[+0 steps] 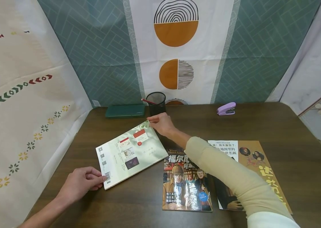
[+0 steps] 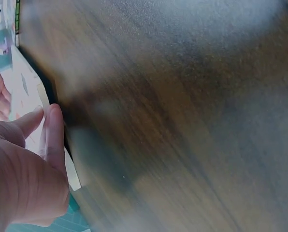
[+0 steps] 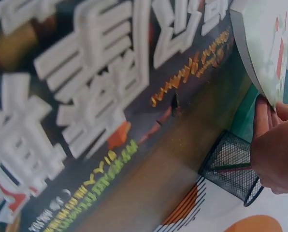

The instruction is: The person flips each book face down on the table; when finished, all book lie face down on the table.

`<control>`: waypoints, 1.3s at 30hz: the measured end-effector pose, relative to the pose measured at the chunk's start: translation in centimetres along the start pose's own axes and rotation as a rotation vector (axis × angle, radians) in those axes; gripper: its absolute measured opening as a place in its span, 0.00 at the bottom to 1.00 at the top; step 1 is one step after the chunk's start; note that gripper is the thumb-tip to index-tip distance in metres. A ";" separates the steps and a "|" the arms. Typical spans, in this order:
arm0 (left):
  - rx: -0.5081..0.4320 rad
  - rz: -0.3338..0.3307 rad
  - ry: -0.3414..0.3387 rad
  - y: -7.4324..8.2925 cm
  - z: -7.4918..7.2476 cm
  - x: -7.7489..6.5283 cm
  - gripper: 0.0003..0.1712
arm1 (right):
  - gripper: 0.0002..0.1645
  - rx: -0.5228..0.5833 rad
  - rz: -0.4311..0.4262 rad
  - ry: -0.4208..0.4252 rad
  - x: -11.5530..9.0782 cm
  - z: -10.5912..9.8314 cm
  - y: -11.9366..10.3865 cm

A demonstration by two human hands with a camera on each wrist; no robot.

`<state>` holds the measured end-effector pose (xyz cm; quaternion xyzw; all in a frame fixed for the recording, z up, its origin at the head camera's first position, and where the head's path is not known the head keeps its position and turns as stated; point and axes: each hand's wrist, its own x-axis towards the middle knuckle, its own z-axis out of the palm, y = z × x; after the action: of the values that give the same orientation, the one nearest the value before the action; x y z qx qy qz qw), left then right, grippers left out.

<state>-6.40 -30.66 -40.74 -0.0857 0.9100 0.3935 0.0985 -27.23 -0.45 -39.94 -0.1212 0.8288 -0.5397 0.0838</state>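
Pale book: on the left side of the dark table, the pale book lies askew, printed face up, between two hands; I cannot tell how much of it is off the wood.
Left hand: the left hand pinches the near-left edge, thumb on top and fingers curled under, nearly closed on its thickness.
Right hand: the right hand pinches the far-right corner just as narrowly, thumb against fingertips.
Mesh cup: the mesh cup stands just beyond the right hand, a red pencil leaning in it; a knuckle swinging far could tip it.
Detective book: the pale book's near-right corner overlaps the detective book as I see it; a low slide right could catch and shove that cover.
Right sleeve: the cream sleeve crosses over the detective book and the tan book; dropping the elbow might drag them askew.
Corner grip: with only edges pinched, I think the pale book could sag or slip if one hand lets go early.
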 end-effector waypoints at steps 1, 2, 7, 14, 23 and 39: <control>0.011 0.006 0.002 0.0 0.0 0.0 0.16 | 0.19 -0.006 0.005 -0.009 0.0 0.0 0.1; 0.024 0.013 0.003 0.1 0.0 0.0 0.16 | 0.20 -0.010 0.009 -0.018 0.0 0.1 0.2; 0.097 0.047 0.018 0.3 0.0 -0.1 0.18 | 0.25 -0.031 0.015 -0.078 -0.2 0.2 0.5; 0.173 0.084 0.039 0.5 -0.1 -0.2 0.15 | 0.30 -0.117 0.018 -0.151 -0.2 0.5 1.1; 0.222 0.177 0.118 0.2 -1.0 0.6 0.10 | 0.40 -0.167 -0.019 -0.273 -0.8 0.0 1.3; 0.343 0.562 0.161 -1.2 -4.5 5.5 0.47 | 0.69 -0.277 -0.140 -0.357 -4.3 -1.6 2.0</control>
<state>-12.00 -35.21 -39.86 0.1558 0.9558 0.2386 -0.0729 -23.73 2.99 -41.10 -0.2823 0.8566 -0.3954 0.1741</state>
